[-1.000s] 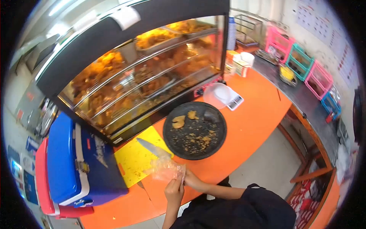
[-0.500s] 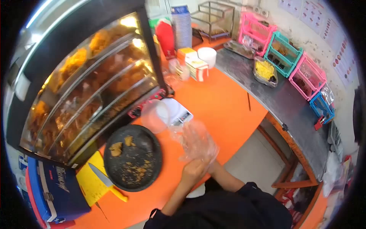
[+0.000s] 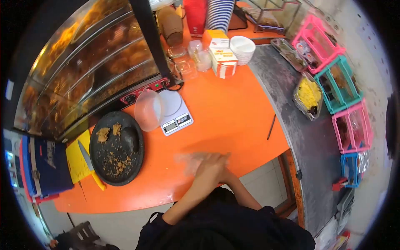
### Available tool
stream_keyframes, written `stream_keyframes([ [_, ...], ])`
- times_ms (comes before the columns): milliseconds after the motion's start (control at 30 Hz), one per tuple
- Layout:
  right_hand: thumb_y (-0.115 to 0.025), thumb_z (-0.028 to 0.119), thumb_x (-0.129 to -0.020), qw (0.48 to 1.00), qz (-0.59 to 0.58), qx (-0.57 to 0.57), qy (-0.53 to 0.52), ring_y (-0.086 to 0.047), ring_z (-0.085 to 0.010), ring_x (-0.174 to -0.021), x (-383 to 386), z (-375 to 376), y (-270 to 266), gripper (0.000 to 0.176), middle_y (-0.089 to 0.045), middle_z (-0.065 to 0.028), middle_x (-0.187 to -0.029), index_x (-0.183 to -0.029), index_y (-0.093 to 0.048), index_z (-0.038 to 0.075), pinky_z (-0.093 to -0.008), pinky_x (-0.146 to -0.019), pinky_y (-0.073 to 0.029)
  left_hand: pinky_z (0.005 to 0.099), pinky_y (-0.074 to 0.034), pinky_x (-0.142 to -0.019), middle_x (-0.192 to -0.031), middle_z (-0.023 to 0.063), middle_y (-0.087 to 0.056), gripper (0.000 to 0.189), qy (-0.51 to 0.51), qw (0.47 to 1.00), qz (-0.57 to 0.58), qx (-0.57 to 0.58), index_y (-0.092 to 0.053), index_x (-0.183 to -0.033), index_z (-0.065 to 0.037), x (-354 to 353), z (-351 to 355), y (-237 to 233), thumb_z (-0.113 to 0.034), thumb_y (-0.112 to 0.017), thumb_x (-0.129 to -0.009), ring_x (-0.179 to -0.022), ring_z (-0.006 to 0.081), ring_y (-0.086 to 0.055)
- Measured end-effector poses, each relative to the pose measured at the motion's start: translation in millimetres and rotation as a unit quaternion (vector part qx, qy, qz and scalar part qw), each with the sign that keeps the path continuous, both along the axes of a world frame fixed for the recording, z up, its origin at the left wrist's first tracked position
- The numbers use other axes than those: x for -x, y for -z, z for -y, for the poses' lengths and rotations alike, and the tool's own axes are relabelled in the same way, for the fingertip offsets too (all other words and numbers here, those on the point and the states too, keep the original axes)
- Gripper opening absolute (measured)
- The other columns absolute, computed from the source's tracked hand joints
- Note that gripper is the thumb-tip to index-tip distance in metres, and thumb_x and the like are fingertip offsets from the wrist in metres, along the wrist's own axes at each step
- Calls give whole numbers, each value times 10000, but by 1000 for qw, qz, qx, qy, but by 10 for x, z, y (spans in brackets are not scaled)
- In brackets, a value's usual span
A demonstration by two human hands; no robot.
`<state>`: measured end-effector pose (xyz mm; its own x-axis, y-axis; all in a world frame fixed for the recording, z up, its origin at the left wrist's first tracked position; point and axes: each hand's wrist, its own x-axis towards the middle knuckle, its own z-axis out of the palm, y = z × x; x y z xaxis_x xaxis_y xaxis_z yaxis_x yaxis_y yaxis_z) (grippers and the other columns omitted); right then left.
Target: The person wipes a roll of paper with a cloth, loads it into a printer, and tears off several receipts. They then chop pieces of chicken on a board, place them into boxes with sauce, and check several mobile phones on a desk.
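My left hand [image 3: 209, 165] lies across my right hand [image 3: 225, 176] just above the front part of the orange table [image 3: 233, 125]. Its fingers are closed at the wrist end of a clear plastic glove [image 3: 189, 160], which stretches out to the left and is smeared by motion. My right hand is mostly hidden behind the left, so its fingers cannot be made out. Beyond the hands stands a white digital scale [image 3: 177, 114], with a translucent plastic tub [image 3: 148, 110] at its left side. A dark stone mortar plate [image 3: 112, 152] holds crumbs, two brown pieces and a pestle [image 3: 131, 139].
A knife [image 3: 89, 162] rests on a yellow cutting board [image 3: 77, 160] beside a blue cooler box [image 3: 46, 166]. A heated display case [image 3: 96, 62] rises at left. White bowls [image 3: 242, 48] and cartons [image 3: 223, 58] stand behind. Coloured baskets [image 3: 339, 83] line the grey side counter [image 3: 287, 83].
Both hands have moved down and slightly left, nearer my body. The gloved fingers pointed up before; now the glove extends left. My head view has shifted.
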<state>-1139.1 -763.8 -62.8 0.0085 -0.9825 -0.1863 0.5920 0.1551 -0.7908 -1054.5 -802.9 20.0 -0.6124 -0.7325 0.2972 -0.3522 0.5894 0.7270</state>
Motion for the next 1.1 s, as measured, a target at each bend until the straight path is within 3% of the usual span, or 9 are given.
stream_keyframes([
  [100, -339, 598, -856, 984, 177, 14, 16, -395, -262, -1198, 47, 247, -199, 731, -369, -120, -1340, -1393, -240, 112, -366, -971, -353, 372, -410, -781, -957, 120, -515, 418, 42, 988, 69, 130, -530, -1114, -87, 68, -66, -281, -80, -651, -715, -922, 237, -519],
  [200, -333, 606, -853, 954, 295, 31, 41, -397, -266, -1195, 109, 505, -429, 737, -359, -111, -1346, -1395, -237, 116, -364, -967, -356, 383, -403, -748, -925, 82, -545, 317, -94, 981, 6, 169, -562, -1041, -97, 48, -85, -315, -184, -608, -739, -883, 258, -519],
  [267, -329, 612, -852, 942, 330, 42, 50, -398, -269, -1193, 143, 604, -477, 741, -352, -105, -1351, -1397, -235, 119, -363, -964, -358, 386, -358, -719, -899, 37, -536, 335, -224, 961, 136, 88, -545, -1039, -113, -1, 37, 27, -213, -618, -728, -830, 226, -499],
  [400, -335, 643, -826, 937, 338, 12, 83, -354, -283, -1239, 198, 738, -273, 725, -328, -122, -1380, -1395, -256, 201, -433, -1002, -310, 370, -309, -693, -870, 15, -515, 283, -175, 934, 266, 161, -541, -992, -110, -81, 251, 232, -179, -612, -728, -779, 198, -473],
  [633, -341, 740, -753, 865, 495, 81, 15, -199, -291, -1331, 581, 1070, -510, 736, -97, -49, -1486, -1386, -170, 406, -595, -989, -229, 340, -275, -630, -718, 20, -480, 102, -52, 984, 61, 160, -535, -812, -108, 46, 394, 630, -101, -577, -719, -695, 185, -450],
  [700, -337, 704, -782, 875, 449, 180, -26, -167, -354, -1326, 650, 1209, -570, 699, -111, -79, -1479, -1384, -208, 373, -629, -984, -203, 339, -274, -627, -693, 14, -471, 100, -38, 989, 25, 140, -538, -803, -106, 185, 489, 596, -88, -575, -711, -686, 186, -448],
  [933, -341, 758, -745, 912, 372, 106, 136, -340, -285, -1202, 1186, 1763, -323, 801, -258, -43, -1396, -1391, -227, 298, -569, -991, -251, 364, -331, -667, -724, -4, -515, 113, 130, 976, 93, 149, -539, -841, -121, 579, 736, 710, -95, -522, -733, -733, 198, -475],
  [1067, -546, 519, -797, 926, -240, 15, 291, -418, -238, -1150, 1764, 2425, -98, 675, -445, -115, -1250, -1237, -430, 20, -389, -903, -373, 378, -358, -747, -869, 26, -553, 194, 103, 968, 164, 162, -537, -942, -115, 658, 1241, 787, -114, -539, -749, -861, 212, -501],
  [1100, -546, 519, -797, 926, -240, 14, 290, -418, -238, -1150, 1896, 2552, -123, 675, -445, -115, -1250, -1237, -430, 20, -389, -903, -373, 378, -358, -747, -869, 26, -553, 194, 103, 968, 164, 160, -537, -942, -115, 699, 1346, 786, -114, -539, -749, -861, 212, -501],
])
